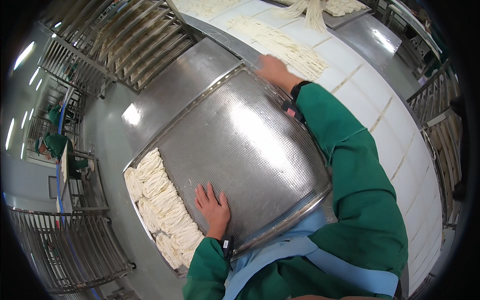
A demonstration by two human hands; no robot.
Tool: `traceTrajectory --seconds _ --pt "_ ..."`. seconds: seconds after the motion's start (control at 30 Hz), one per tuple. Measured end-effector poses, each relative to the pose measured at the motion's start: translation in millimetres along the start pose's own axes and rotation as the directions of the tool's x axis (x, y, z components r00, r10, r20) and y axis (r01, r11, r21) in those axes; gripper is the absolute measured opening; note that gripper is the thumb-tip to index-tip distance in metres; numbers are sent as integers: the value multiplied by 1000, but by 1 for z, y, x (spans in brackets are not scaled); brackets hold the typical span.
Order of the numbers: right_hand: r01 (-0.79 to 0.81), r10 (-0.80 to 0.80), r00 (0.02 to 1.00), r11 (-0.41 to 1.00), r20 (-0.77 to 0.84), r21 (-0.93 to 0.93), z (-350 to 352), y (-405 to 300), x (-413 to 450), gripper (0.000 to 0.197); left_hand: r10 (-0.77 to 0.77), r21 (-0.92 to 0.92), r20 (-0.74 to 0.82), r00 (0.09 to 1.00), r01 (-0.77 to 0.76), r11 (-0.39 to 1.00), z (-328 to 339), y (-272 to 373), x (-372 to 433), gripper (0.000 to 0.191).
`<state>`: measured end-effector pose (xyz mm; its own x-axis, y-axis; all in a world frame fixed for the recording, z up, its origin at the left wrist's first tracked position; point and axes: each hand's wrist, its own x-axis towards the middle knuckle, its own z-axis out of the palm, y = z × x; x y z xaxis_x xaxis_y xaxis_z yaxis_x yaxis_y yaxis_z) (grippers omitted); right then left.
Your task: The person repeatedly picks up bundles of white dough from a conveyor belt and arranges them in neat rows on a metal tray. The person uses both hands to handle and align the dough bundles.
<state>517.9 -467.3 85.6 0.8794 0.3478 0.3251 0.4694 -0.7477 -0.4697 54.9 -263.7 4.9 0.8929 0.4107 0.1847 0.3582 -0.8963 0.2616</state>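
A metal mesh tray (195, 138) lies in front of me, tilted in the view. Folded bundles of pale noodles (161, 195) fill its left end in rows. Over the mesh, just right of those bundles, my left hand (213, 212) has its fingers spread and holds nothing. At the tray's far right corner is my right hand (275, 71), fingers curled by the rim; whether it grips the rim cannot be told. Beyond it, a flattened strip of noodle strands (281, 45) lies on the white worktable (363, 90).
A steel surface (187, 71) extends behind the tray. Racks with loaded trays (142, 48) stand at the upper left, another rack (71, 247) at the lower left. A tray with noodles (339, 11) sits at the top. Two people (58, 146) in green work far left.
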Motion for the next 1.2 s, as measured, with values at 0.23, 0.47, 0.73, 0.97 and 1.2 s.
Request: traceTrajectory --seconds 0.23,0.47,0.73,0.97,1.2 --pt "-212 201 977 925 -67 -314 -24 72 55 62 -3 3 54 999 3 1000 -7 3 4 61" --pt "-297 344 939 838 19 -457 -14 121 46 123 -3 32 59 998 1 999 -6 4 5 61" --pt "-403 475 870 839 132 -366 -58 211 14 63 22 30 23 999 -23 999 -6 3 3 59" --pt "-193 270 944 916 187 -351 -77 180 -44 32 69 48 -56 996 -67 997 2 -5 -2 59" --pt "46 -46 996 999 -82 -6 -190 21 -75 44 9 -4 130 991 -9 1000 9 -22 3 73"
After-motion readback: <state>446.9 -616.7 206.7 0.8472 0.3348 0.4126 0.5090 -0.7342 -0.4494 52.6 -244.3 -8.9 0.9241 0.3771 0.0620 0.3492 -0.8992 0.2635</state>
